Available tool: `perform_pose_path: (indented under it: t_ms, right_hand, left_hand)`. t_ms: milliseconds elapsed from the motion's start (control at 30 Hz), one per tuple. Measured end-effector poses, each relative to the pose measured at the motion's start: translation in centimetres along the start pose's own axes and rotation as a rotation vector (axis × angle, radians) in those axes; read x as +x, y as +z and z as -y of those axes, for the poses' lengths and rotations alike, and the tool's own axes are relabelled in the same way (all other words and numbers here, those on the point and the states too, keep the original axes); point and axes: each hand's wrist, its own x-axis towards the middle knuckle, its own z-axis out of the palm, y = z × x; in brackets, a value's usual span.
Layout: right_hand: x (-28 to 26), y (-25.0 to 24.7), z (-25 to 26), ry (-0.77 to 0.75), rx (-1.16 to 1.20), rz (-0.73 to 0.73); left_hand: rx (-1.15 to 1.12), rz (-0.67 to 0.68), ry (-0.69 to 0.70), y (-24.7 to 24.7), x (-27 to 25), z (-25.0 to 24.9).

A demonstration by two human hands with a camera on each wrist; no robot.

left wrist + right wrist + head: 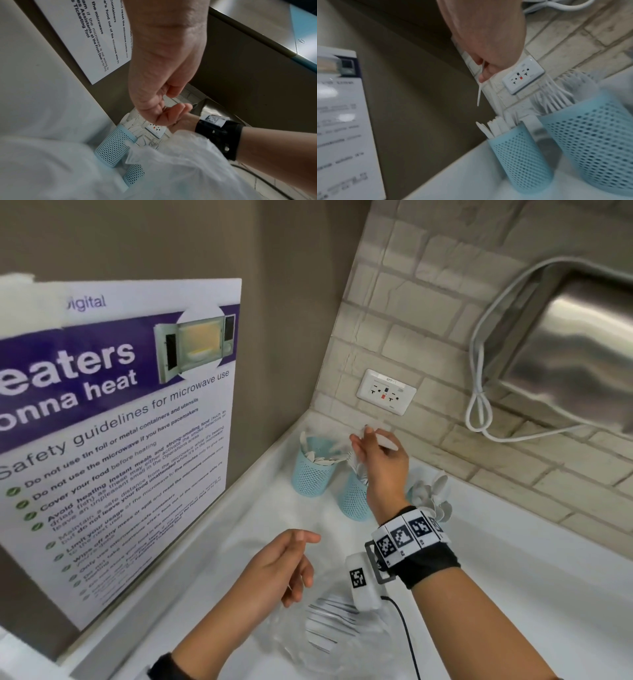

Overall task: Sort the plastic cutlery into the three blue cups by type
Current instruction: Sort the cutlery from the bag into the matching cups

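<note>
Slim white plastic knife, handle pinched

Pale blue mesh-perforated cups, white plastic cutlery inside, white counter, beige brick-pattern tiles behind cups, purple-and-white poster left of cups, black-and-white checker-marked wristband

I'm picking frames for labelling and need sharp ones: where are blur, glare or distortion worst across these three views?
Head view: wide-angle bending of the poster, glare washing out the white counter. Left wrist view: the plastic bag is a soft out-of-focus mass. Right wrist view: motion blur smears the nearest blue cup, while the right hand holding white cutlery stays fairly sharp.
</note>
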Motion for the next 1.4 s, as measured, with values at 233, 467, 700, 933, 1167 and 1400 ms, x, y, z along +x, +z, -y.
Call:
perform_pose_path:
  t_ms: [233,467,700,933,1167,1400]
  right_hand:
    - [0.3,-1.7,-1.2,-0.042,-0.346,0.012]
    - [1.1,-0.9,-1.1,-0.045,-0.473,0.14]
    - [0.4,-1.7,-1.7,-0.063,-0.665,0.189]
    - [-3.5,-2.4,1.9,-0.255,-0.634,0.309]
    - [-10.7,-5.8,1.7,-0.209,-1.025,0.716]
    - [-13.6,-9.3,-2.1,-0.034,-1.52,0.96]
  left_hand:
    - [0.0,-0.02,0.003,-0.2,0.2,0.2]
    - [0.018,0.003,0.006,0.3,0.0,0.1]
    - [0.045,-0.027,0.039,-0.2,0.0,0.1]
    - [0.507,0.084,0.184,0.0,0.3,2.1]
    - [0.927,0.234,-0.033,0.3,1.0,4.1]
    - [0.71,0.111,0.183,0.8,1.5,4.3]
